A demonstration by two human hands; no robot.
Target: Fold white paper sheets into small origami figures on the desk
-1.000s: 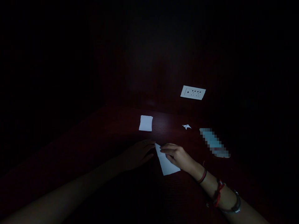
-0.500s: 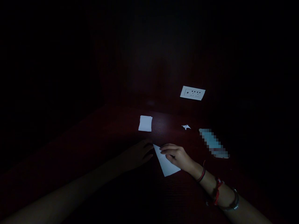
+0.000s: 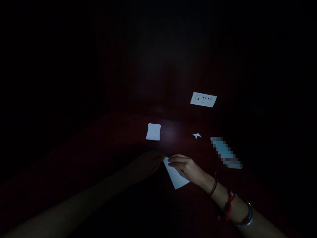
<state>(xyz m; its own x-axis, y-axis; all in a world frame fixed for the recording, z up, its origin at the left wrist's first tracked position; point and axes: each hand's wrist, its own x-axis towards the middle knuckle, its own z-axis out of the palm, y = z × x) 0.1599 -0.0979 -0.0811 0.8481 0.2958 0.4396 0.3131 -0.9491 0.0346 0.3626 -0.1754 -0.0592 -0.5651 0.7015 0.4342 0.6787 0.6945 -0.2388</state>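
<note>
The scene is very dark. A folded white paper (image 3: pixel 176 178) lies on the dark red table (image 3: pixel 111 145) in front of me. My right hand (image 3: pixel 187 167) rests on top of it with fingers stretched flat, pressing it down. My left hand (image 3: pixel 146 163) lies at the paper's left tip, fingers extended and touching that corner. Red cords and a bangle circle my right wrist.
A small white paper square (image 3: pixel 153 132) lies farther back. A tiny folded paper figure (image 3: pixel 197 135) sits to its right. A blurred light-blue phone-like object (image 3: pixel 226 153) lies at the right. A white wall socket (image 3: pixel 203 99) is behind the table.
Both hands and the paper have slid slightly toward me; my fingers have closed in on the paper's upper tip, which now shows shorter.
</note>
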